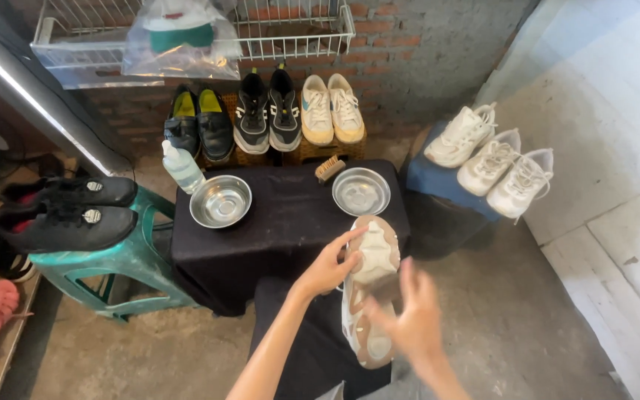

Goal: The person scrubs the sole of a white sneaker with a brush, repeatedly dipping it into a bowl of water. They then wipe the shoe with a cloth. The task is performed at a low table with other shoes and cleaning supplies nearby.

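Observation:
I hold a white shoe [373,255] sole up over my lap, its toe pointing toward the black-draped table [283,222]. My left hand [327,268] grips the shoe's left side near the middle. My right hand [412,318] is blurred with motion over the sole's lower half. A small dark patch [384,287] lies under its fingers. I cannot tell whether that is something held.
On the table are two steel bowls [221,201] [361,191], a wooden brush [329,169] and a clear bottle [182,167]. Behind it stand three pairs of shoes [264,111]. White sneakers [490,159] rest on a blue stool, black shoes [68,211] on a green stool.

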